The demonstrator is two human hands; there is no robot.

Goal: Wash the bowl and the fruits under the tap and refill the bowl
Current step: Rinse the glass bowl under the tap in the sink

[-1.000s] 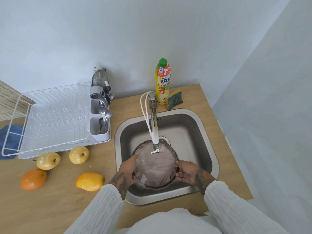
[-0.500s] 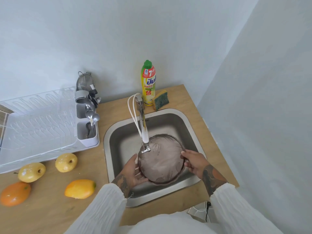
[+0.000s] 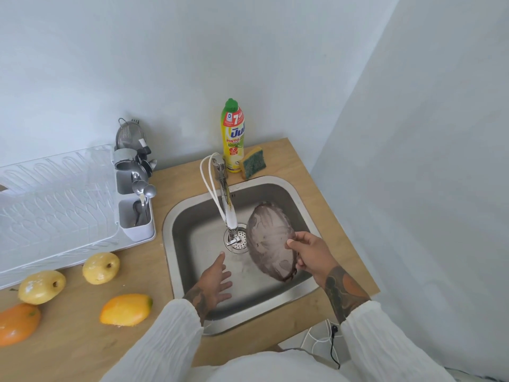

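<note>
Your left hand [image 3: 216, 282] had released the tilted bowl [image 3: 268, 241], fingers spread; your right hand [image 3: 308, 253] gripped its rim; four fruits [image 3: 101, 268] remained unwashed.

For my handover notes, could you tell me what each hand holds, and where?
The right hand pinches the bowl at its right rim; the left hand holds nothing.

Free room and obstacles, taken from the tap [image 3: 230, 213]. The tap arches over the middle of the sink [image 3: 278, 297], its spout above the drain [image 3: 239, 239]. Right of the tap, the tilted bowl [image 3: 268, 239], held at its rim by the right hand [image 3: 309, 253], fills that half of the basin. Left of the tap the basin floor lies bare; the left hand [image 3: 216, 282] reaches over its near part. Behind the tap stand a bottle [image 3: 232, 136] and sponge [image 3: 252, 162]. Far left, a rack [image 3: 55, 205], caddy [image 3: 135, 205] and four fruits [image 3: 125, 309] occupy the counter [image 3: 176, 179].
</note>
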